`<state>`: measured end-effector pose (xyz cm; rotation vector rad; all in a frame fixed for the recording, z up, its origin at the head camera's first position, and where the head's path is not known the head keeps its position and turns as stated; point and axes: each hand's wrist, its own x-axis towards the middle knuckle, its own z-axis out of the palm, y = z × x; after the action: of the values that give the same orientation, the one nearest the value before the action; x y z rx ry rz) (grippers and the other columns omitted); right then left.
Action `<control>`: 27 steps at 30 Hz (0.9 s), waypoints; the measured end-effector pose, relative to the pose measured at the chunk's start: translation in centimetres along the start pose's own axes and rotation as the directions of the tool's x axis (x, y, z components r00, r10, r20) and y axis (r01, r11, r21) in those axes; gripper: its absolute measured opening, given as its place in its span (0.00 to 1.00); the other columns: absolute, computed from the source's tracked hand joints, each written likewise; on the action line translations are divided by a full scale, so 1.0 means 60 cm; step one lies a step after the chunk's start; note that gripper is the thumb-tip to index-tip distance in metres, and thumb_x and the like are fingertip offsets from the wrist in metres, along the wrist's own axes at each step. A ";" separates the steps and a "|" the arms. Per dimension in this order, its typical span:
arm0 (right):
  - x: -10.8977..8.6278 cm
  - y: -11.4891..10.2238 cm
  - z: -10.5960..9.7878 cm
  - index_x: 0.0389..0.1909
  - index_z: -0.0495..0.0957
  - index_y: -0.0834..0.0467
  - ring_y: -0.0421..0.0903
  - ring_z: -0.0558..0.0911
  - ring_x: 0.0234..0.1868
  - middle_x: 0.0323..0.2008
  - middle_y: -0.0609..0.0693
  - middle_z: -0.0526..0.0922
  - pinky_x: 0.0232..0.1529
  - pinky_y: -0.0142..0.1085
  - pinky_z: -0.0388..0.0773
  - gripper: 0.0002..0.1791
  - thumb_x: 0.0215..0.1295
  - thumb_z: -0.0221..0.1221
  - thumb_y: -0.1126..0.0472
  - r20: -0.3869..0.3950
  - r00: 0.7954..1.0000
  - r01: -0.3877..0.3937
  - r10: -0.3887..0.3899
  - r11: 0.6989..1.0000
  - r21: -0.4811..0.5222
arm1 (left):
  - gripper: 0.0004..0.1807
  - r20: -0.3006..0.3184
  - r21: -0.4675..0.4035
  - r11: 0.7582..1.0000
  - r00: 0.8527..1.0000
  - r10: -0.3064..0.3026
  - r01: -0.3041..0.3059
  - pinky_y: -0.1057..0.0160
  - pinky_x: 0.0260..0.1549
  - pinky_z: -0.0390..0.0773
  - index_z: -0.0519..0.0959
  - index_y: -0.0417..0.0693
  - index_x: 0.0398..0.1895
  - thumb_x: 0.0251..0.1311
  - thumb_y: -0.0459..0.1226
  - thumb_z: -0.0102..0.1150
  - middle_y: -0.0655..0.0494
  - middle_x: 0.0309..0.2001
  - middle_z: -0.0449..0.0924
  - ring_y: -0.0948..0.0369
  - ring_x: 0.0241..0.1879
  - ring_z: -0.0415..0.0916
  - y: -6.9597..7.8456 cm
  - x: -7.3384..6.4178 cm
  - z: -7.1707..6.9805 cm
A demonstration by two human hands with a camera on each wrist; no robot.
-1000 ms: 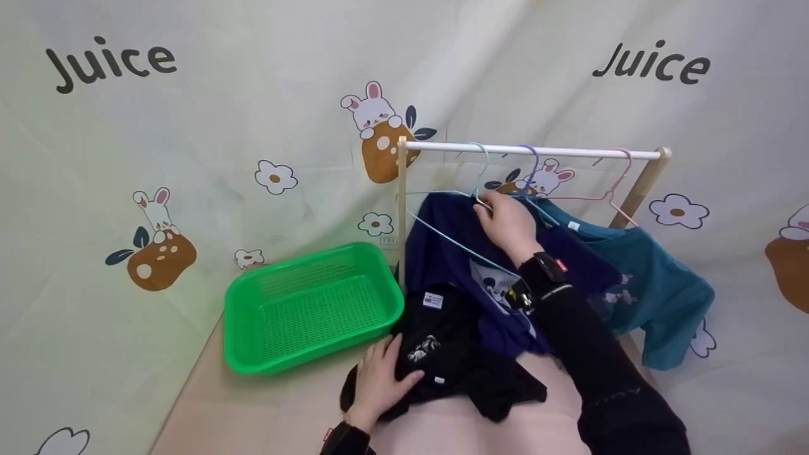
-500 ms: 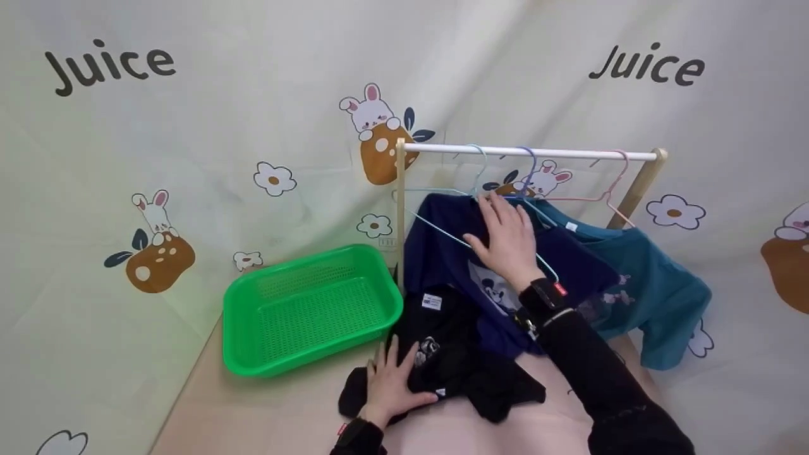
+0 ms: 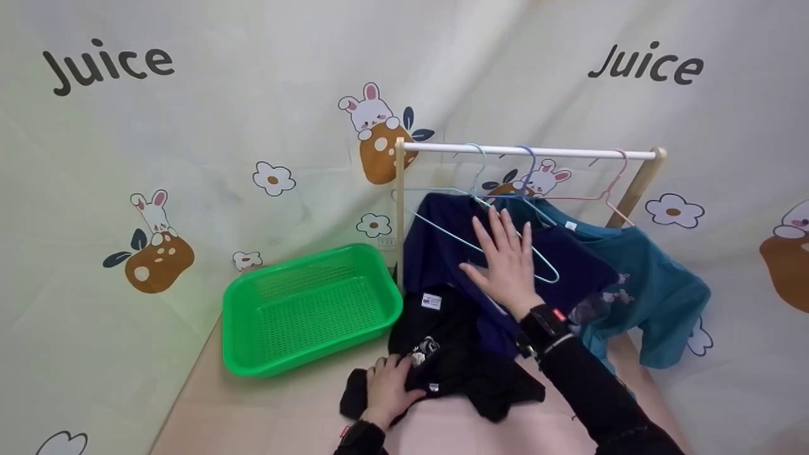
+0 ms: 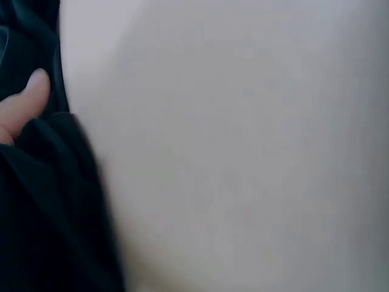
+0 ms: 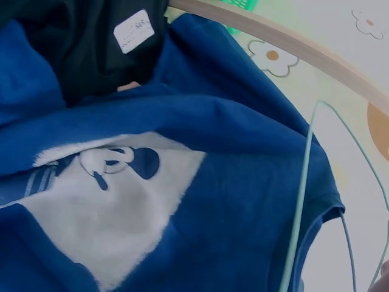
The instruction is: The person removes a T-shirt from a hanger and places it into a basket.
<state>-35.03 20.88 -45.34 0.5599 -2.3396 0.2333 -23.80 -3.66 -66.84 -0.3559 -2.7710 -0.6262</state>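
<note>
Nearest the viewer, the left hand (image 3: 387, 390) rests on a crumpled black shirt (image 3: 471, 370), its fingers bent over the cloth; whether they grip a fold cannot be told. The shirt spreads from beneath this hand towards its right over a pale pink tabletop (image 3: 272, 411), with a white label (image 3: 431, 301) beyond the fingertips. Left of the same hand and slightly beyond it stands a green perforated basket (image 3: 231, 328). Farther off, the right hand (image 3: 505, 268) is released, fingers straight and spread, in front of a mint wire hanger (image 5: 299, 201); contact cannot be judged. About this hand hangs a navy shirt (image 5: 240, 207), its pale cartoon-mouse patch (image 5: 130, 225) visible in the right-wrist view. To the right of the hand, a teal shirt (image 3: 670, 278) hangs below a pink hanger (image 3: 575, 198). Above and beyond both hands, the mint, pink and blue hanger (image 3: 524, 188) hooks sit on a white bar (image 3: 569, 152) between wooden posts (image 3: 638, 189). Farthest is a printed curtain (image 3: 253, 107).
</note>
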 end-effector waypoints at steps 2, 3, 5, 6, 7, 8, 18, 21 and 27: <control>-0.007 -0.001 0.002 0.77 0.56 0.48 0.54 0.45 0.78 0.78 0.56 0.50 0.71 0.61 0.34 0.50 0.57 0.65 0.37 -0.008 1.000 0.008 -0.008 1.000 -0.006 | 0.33 -0.030 -0.025 1.000 1.000 -0.006 0.005 0.48 0.40 0.68 0.80 0.48 0.52 0.39 0.49 0.79 0.48 0.45 0.79 0.48 0.45 0.72 0.000 0.000 0.003; -0.010 -0.001 0.003 0.77 0.56 0.48 0.54 0.44 0.78 0.78 0.55 0.50 0.71 0.62 0.35 0.50 0.57 0.65 0.37 -0.010 1.000 0.009 -0.009 1.000 -0.007 | 0.30 -0.044 -0.039 0.999 0.999 -0.013 0.011 0.49 0.39 0.68 0.80 0.48 0.49 0.40 0.46 0.79 0.49 0.42 0.79 0.49 0.42 0.73 0.001 0.001 0.003; -0.016 -0.001 0.002 0.78 0.56 0.48 0.54 0.44 0.78 0.77 0.56 0.50 0.70 0.63 0.37 0.50 0.57 0.65 0.38 -0.016 1.000 0.012 -0.012 1.000 -0.005 | 0.25 -0.075 -0.070 0.997 0.997 -0.030 0.025 0.51 0.36 0.69 0.81 0.47 0.44 0.41 0.42 0.79 0.49 0.38 0.79 0.50 0.39 0.74 0.004 0.002 -0.001; -0.018 -0.001 0.001 0.78 0.56 0.48 0.54 0.44 0.78 0.77 0.56 0.50 0.70 0.63 0.37 0.50 0.57 0.65 0.37 -0.020 1.000 0.016 -0.016 1.000 -0.002 | 0.21 -0.094 -0.084 0.996 0.995 -0.039 0.031 0.51 0.35 0.70 0.81 0.47 0.40 0.42 0.40 0.79 0.50 0.36 0.79 0.50 0.37 0.75 0.006 0.004 -0.004; -0.020 -0.001 -0.001 0.78 0.56 0.48 0.55 0.45 0.78 0.77 0.57 0.51 0.70 0.63 0.37 0.50 0.57 0.64 0.37 -0.022 1.000 0.018 -0.018 1.000 0.001 | 0.19 -0.112 -0.102 0.994 0.993 -0.048 0.036 0.51 0.34 0.71 0.81 0.47 0.37 0.42 0.39 0.79 0.50 0.34 0.79 0.50 0.36 0.75 0.007 0.006 -0.008; -0.022 -0.001 -0.003 0.78 0.56 0.48 0.55 0.45 0.78 0.77 0.57 0.51 0.70 0.62 0.36 0.50 0.57 0.64 0.37 -0.026 0.999 0.020 -0.020 1.000 0.009 | 0.17 -0.134 -0.121 0.992 0.990 -0.053 0.036 0.51 0.33 0.72 0.80 0.47 0.34 0.43 0.38 0.78 0.50 0.32 0.78 0.50 0.35 0.75 0.009 0.010 -0.012; -0.071 -0.002 -0.014 0.76 0.60 0.53 0.56 0.49 0.77 0.76 0.58 0.53 0.71 0.62 0.38 0.47 0.58 0.63 0.38 -0.017 0.999 0.052 -0.051 0.997 0.059 | 0.14 -0.325 -0.403 0.912 0.943 -0.065 -0.076 0.51 0.39 0.74 0.77 0.44 0.30 0.43 0.27 0.74 0.52 0.32 0.77 0.51 0.35 0.74 0.042 0.069 -0.081; -0.091 -0.006 -0.013 0.75 0.61 0.54 0.56 0.50 0.76 0.76 0.58 0.54 0.71 0.61 0.39 0.45 0.60 0.61 0.38 -0.010 0.997 0.071 -0.071 0.993 0.089 | 0.14 -0.349 -0.480 0.873 0.932 -0.098 -0.088 0.50 0.43 0.75 0.78 0.42 0.32 0.43 0.24 0.70 0.50 0.35 0.77 0.50 0.38 0.76 0.053 0.083 -0.106; -0.121 -0.008 -0.015 0.76 0.60 0.53 0.56 0.52 0.76 0.76 0.57 0.55 0.70 0.62 0.43 0.43 0.64 0.56 0.38 -0.012 0.997 0.082 -0.081 0.989 0.121 | 0.11 -0.346 -0.592 0.803 0.921 -0.177 -0.068 0.49 0.45 0.74 0.79 0.43 0.35 0.48 0.26 0.67 0.51 0.38 0.78 0.51 0.41 0.76 0.066 0.109 -0.165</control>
<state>-29.53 23.15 -49.64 0.7113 -2.3008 0.3412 -26.60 -3.48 -54.64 -0.2349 -2.1508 -1.4239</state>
